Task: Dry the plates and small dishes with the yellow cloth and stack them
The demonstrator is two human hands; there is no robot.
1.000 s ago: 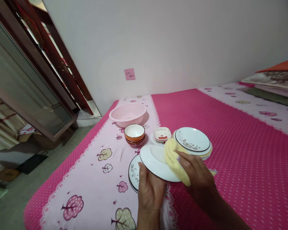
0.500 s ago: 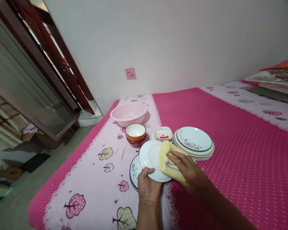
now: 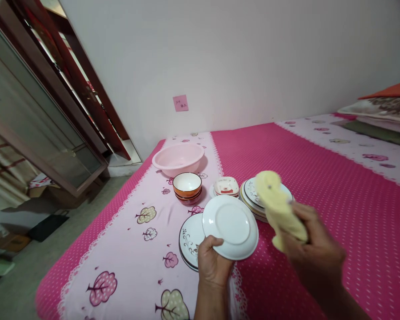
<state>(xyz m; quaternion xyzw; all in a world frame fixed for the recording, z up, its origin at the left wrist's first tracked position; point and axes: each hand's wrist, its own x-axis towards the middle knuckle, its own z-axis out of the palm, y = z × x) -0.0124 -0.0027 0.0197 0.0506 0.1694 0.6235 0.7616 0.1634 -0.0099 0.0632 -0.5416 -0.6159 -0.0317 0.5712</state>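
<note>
Left hand point(image 3: 213, 262) grips the white plate point(image 3: 233, 222) at its near edge, thumb on top, fingers mostly hidden beneath. Plate is up in the air, underside with foot ring facing the camera, partly over the patterned plates point(image 3: 188, 238). Right hand point(image 3: 315, 244) clenches the bunched yellow cloth point(image 3: 276, 204), apart from the plate, in front of the plate stack point(image 3: 253, 211). Cloth is blurred, so can't say if it touches that stack

Handling, my read: one-edge grip is tippy, so spread the fingers wide under the plate and press only lightly far from the thumb. Flat fold of cloth beats a loose wad, especially round the foot ring; tuck in the dangling end so it doesn't drag on the stack. Leave space to the bowls point(image 3: 187, 184) and square dishes point(image 3: 226, 186), both just past the plate; a rim knock could chip something
</note>
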